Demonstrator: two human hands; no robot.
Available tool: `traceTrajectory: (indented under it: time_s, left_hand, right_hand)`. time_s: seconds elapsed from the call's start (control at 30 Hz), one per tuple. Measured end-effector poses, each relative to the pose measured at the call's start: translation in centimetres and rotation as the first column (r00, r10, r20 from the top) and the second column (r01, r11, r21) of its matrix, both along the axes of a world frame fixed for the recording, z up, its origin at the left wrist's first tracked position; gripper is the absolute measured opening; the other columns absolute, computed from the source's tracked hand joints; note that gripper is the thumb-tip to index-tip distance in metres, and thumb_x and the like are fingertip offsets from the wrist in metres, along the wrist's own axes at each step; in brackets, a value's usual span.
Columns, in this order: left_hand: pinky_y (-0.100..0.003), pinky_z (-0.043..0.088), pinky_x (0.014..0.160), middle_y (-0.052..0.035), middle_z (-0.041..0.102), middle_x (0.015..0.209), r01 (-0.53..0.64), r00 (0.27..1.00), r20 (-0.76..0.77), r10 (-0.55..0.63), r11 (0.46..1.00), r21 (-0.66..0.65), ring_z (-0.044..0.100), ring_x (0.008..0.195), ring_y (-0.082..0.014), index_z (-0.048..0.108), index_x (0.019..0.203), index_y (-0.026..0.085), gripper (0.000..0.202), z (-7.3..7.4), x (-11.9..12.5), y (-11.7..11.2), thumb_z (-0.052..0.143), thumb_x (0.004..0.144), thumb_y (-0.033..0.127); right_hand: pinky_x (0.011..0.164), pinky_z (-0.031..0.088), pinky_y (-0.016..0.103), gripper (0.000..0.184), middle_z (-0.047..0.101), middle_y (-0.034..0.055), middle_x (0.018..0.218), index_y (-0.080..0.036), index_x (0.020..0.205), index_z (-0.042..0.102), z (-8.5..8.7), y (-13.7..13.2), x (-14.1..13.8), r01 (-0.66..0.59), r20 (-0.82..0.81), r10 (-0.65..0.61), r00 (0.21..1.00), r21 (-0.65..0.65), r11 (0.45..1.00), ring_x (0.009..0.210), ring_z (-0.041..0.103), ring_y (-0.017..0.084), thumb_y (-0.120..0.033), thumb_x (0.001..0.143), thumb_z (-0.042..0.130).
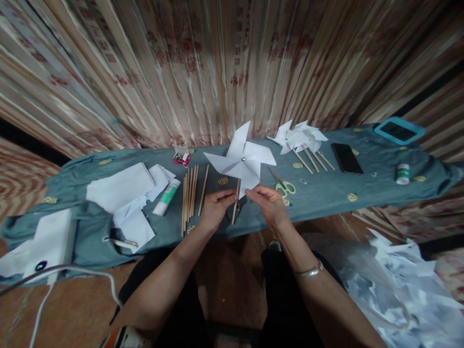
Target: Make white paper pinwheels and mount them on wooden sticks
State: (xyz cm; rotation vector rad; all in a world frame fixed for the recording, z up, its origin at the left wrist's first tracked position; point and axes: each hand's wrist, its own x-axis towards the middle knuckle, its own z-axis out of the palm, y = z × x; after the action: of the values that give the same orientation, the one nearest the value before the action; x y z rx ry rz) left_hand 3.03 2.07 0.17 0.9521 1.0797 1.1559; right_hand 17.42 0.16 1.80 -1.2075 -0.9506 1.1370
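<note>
A white paper pinwheel (250,157) with a shiny pin at its centre stands over the middle of the table. My left hand (214,209) pinches its wooden stick (235,212) just below the blades. Thumb and fingers of my right hand (270,207) are closed at the tip of the lowest paper blade. Beside my left hand lie several loose wooden sticks (190,193). Scissors with yellow-green handles (284,187) rest just beyond my right hand. A small red box of pins (181,157) sits behind the sticks.
Several pinwheels (299,137) lie at the back right near a black phone (347,158). Paper sheets (121,186) and a glue stick (166,197) are on the left, near a white device (52,239) with cables. A bag of folded paper (402,285) stands at lower right.
</note>
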Motion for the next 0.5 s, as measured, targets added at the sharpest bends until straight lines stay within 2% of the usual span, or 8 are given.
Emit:
traceTrajectory:
  time_s: [0.13,0.2,0.27,0.33,0.4,0.5]
  left_hand:
    - [-0.034,0.051,0.082,-0.0040,0.076,0.076,0.042,0.999,0.019,-0.042,0.999,0.008,0.067,0.077,-0.0202,0.078,0.075,0.018,0.030,0.1,0.3,-0.1,0.085,0.052,0.036]
    - [-0.034,0.051,0.081,-0.0034,0.076,0.075,0.055,0.998,0.004,-0.055,0.998,0.021,0.067,0.077,-0.0210,0.078,0.074,0.018,0.031,0.1,0.4,-0.1,0.086,0.052,0.039]
    - [-0.034,0.051,0.081,-0.0033,0.076,0.075,0.058,0.998,-0.005,-0.057,0.998,0.026,0.067,0.077,-0.0213,0.078,0.074,0.018,0.032,0.2,0.4,-0.1,0.085,0.052,0.041]
    - [-0.034,0.050,0.081,-0.0037,0.076,0.076,0.055,0.998,0.007,-0.055,0.998,0.020,0.067,0.076,-0.0207,0.078,0.076,0.018,0.033,0.3,0.3,-0.1,0.084,0.054,0.041]
    - [-0.032,0.049,0.079,-0.0038,0.076,0.075,0.049,0.999,0.023,-0.049,0.999,0.007,0.066,0.075,-0.0196,0.078,0.077,0.017,0.032,0.4,0.2,0.1,0.084,0.054,0.039]
    - [-0.030,0.048,0.076,-0.0031,0.075,0.074,0.019,0.998,0.060,-0.019,1.000,-0.011,0.065,0.072,-0.0176,0.078,0.075,0.017,0.028,0.7,0.1,0.2,0.084,0.054,0.035]
  right_hand:
    - [0.067,0.047,0.030,0.030,0.067,-0.0003,0.065,-0.021,0.060,0.068,-0.3,0.1,-0.3,-0.063,0.057,0.061,0.997,0.037,0.997,0.063,0.058,0.015,-0.049,0.062,0.079]
    - [0.070,0.048,0.031,0.026,0.069,0.0011,0.070,-0.022,0.062,0.069,-0.3,0.0,-0.2,-0.082,0.207,0.061,0.976,0.095,0.992,0.067,0.060,0.017,-0.047,0.069,0.075]
    - [0.075,0.047,0.033,0.026,0.068,0.0024,0.072,-0.023,0.060,0.067,-0.2,-0.3,-0.2,-0.096,0.439,0.015,0.899,0.163,0.982,0.073,0.061,0.019,-0.044,0.075,0.072]
    - [0.081,0.046,0.036,0.029,0.070,0.0046,0.078,-0.023,0.058,0.065,0.0,-0.7,-0.1,-0.121,0.632,-0.039,0.774,0.208,0.971,0.081,0.062,0.021,-0.043,0.079,0.070]
    - [0.084,0.046,0.037,0.029,0.071,0.0065,0.085,-0.024,0.061,0.065,0.0,-1.1,0.0,-0.163,0.730,-0.045,0.682,0.211,0.964,0.088,0.063,0.023,-0.044,0.081,0.069]
    - [0.086,0.046,0.037,0.023,0.072,0.0068,0.092,-0.024,0.070,0.068,0.0,-1.4,0.0,-0.230,0.757,0.008,0.654,0.188,0.955,0.092,0.065,0.023,-0.043,0.083,0.067]
